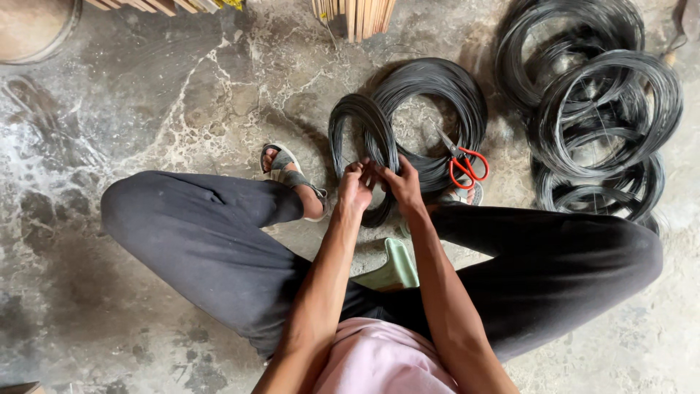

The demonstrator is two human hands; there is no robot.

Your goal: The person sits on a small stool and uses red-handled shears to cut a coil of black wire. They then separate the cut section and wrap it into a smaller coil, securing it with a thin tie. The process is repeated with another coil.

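Note:
A coil of thin black wire (362, 131) stands upright on the floor between my knees. My left hand (355, 188) and my right hand (400, 184) both pinch its near side, fingers closed on the strands. Behind it a larger black wire coil (437, 91) lies flat, with red-handled scissors (462, 162) resting on its right edge. I sit low on a pale green stool (397, 266), legs in dark trousers spread to both sides, a sandalled foot (292, 175) to the left of the coil.
Several more black wire coils (598, 109) are piled at the right on the stained concrete floor (146, 95). Bundled wooden sticks (357, 14) stand at the top centre, and a round container (33, 25) sits at the top left.

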